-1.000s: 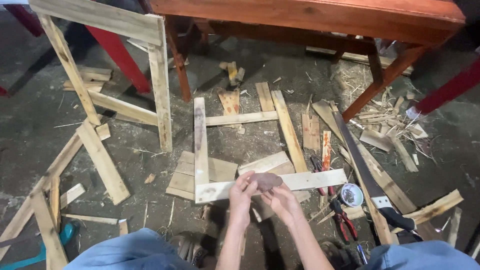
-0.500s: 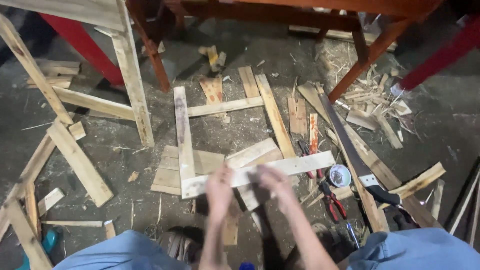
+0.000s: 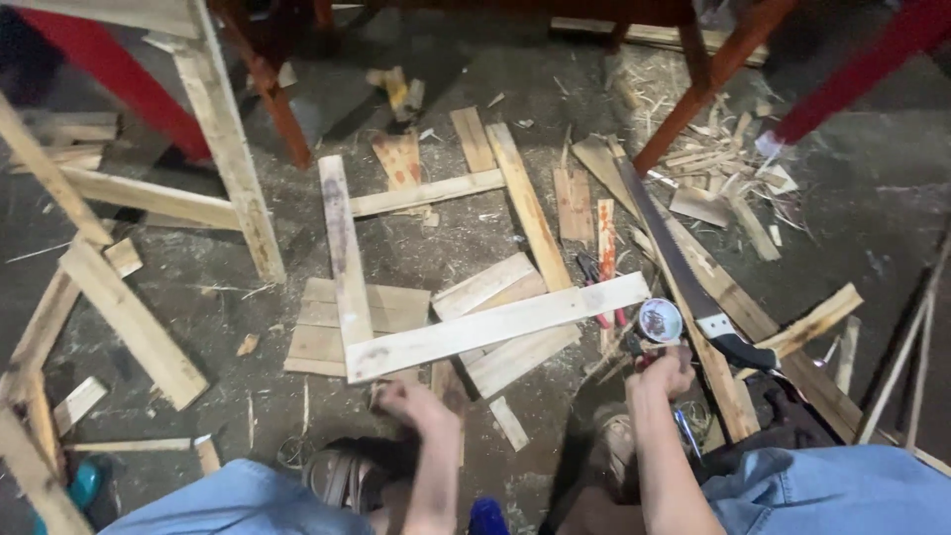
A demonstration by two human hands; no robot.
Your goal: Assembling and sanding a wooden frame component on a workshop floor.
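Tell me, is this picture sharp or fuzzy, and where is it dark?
Head view: the left hand looks smeared, the right hand slightly soft; the long plank and handsaw are sharp. Dark shadow lies under the red bench legs at the top.

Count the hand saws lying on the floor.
1. A long dark-bladed hand saw with a black handle lies diagonally on the wood offcuts, its handle just right of the right hand. The scattered pale wooden planks could hide another.
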